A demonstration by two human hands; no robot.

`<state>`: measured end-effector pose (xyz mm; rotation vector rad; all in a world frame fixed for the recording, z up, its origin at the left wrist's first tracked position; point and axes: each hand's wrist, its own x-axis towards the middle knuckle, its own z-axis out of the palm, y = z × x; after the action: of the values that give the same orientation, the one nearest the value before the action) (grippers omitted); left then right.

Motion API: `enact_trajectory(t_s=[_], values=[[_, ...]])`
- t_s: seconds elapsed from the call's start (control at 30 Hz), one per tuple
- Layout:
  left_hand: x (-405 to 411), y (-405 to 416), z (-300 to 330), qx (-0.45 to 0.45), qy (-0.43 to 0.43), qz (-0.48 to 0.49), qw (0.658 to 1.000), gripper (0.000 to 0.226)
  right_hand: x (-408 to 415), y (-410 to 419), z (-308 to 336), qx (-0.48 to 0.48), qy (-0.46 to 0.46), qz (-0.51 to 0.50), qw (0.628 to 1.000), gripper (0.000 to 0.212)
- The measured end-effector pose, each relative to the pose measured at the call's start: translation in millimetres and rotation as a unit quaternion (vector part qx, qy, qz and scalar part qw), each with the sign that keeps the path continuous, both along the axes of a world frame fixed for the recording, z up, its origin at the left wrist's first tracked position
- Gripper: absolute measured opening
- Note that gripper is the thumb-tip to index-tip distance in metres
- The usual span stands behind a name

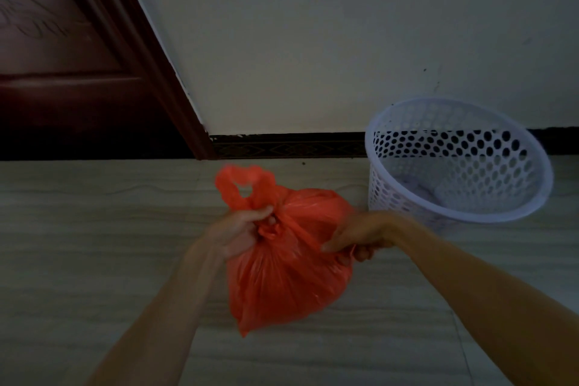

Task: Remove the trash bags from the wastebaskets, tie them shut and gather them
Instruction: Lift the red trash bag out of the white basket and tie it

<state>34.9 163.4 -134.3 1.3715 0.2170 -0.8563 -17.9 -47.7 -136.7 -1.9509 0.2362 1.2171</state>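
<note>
Fingers of the left hand are curled tight around the gathered neck of the orange trash bag, just below a free handle loop that stands up above the fist. Fingers of the right hand are closed on a pinch of plastic at the bag's right shoulder; whether that pinch is the second handle cannot be told, since it is hidden inside the grip. The bag is held in the air between the two hands, above the tiled floor, with its pointed bottom corner hanging free. Just to its right a white perforated wastebasket stands against the wall, unlined, with something pale lying at its bottom. A dark wooden door frame is seen at upper left.

The film is judged to be thin, soft and rather slick: it is wrinkled into fine pleats and sags into a rounded shape, so modest, light contents are suggested. Little stiffness can be counted on, and the plastic could stretch or tear if pulled hard at a single point. The best hold is judged to be at the bunched neck and the handles, where the material is doubled. The knot does not appear finished, and the body of the bag is best left unsqueezed while the handles are drawn together.
</note>
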Motion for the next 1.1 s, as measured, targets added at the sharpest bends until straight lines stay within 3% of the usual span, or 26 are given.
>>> enact_trajectory(t_s=[0.07, 0.13, 0.2, 0.27, 0.4, 0.53, 0.6, 0.7, 0.77, 0.87, 1.0, 1.1], values=[[-0.6, -0.8, 0.4, 0.017, -0.035, -0.033, 0.999, 0.024, 1.3, -5.7, 1.1, 0.001, -0.013, -0.015, 1.0, 0.028], [0.8, -0.5, 0.9, 0.093, -0.156, -0.077, 0.98, 0.014, 1.0, -11.6, 3.0, 0.014, -0.037, -0.065, 0.997, 0.022], [5.2, 0.5, 4.1, 0.187, -0.328, -0.117, 0.919, 0.026, 1.4, -16.3, 1.4, 0.036, -0.103, -0.202, 0.973, 0.017], [1.8, -3.3, 8.6, 0.227, -0.449, -0.184, 0.845, 0.033, 3.1, -16.4, -2.3, 0.057, -0.198, -0.332, 0.921, 0.01], [-8.3, -10.0, 5.7, 0.302, -0.535, -0.248, 0.749, 0.025, 6.2, 10.4, -6.5, 0.023, -0.348, -0.334, 0.876, 0.022], [-13.9, -5.8, -0.8, 0.342, -0.597, -0.293, 0.664, 0.019, 15.7, 19.4, -6.7, 0.052, -0.343, -0.42, 0.839, 0.025], [-18.9, -3.3, -5.6, 0.365, -0.644, -0.298, 0.603, 0.021, 13.3, 16.0, -6.5, 0.057, -0.338, -0.365, 0.865, 0.029], [-25.7, 1.3, -11.1, 0.373, -0.685, -0.302, 0.548, 0.021, 3.6, 15.6, -14.4, 0.019, -0.367, -0.14, 0.92, 0.046], [-25.0, 4.4, -11.3, 0.371, -0.691, -0.295, 0.545, 0.017, 1.2, 11.2, -20.6, -0.021, -0.358, -0.069, 0.931, 0.055], [-23.5, 4.8, -8.7, 0.377, -0.679, -0.27, 0.57, 0.025, -1.8, 7.7, -24.4, -0.066, -0.349, -0.016, 0.935, 0.061], [-23.9, 1.7, -9.2, 0.402, -0.674, -0.242, 0.57, 0.029, -2.6, 9.1, -26.0, -0.107, -0.379, 0.003, 0.919, 0.04], [-23.1, 2.2, -12.4, 0.39, -0.678, -0.218, 0.583, 0.03, -0.7, 11.6, -26.8, -0.127, -0.464, 0.03, 0.876, 0.023]])
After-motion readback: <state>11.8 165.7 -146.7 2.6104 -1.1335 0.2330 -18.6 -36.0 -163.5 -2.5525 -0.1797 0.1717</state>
